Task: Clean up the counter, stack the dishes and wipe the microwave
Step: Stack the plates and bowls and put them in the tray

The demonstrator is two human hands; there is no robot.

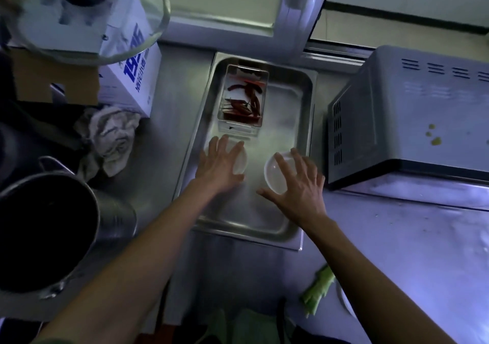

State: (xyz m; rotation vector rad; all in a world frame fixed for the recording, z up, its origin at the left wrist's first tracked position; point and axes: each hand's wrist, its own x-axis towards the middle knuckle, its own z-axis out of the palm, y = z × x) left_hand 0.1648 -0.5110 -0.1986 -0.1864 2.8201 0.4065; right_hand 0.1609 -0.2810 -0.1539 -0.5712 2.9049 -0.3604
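Steel tray at center of counter; clear box of red chillies sits at its 12 o'clock end. L hand fingers spread flat on small glass dish, R hand likewise spread over second glass dish, neither clenched. Microwave at 3 o'clock w/ yellow spots on top; rag at 9 o'clock.

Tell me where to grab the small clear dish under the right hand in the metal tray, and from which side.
Take the clear dish by its thin round rim, coming straight down from above. It lies low and flat on the metal tray floor, so a side approach probably finds little to hold. The right hand hovers spread over it; pinch opposite rim edges with fingers and thumb.
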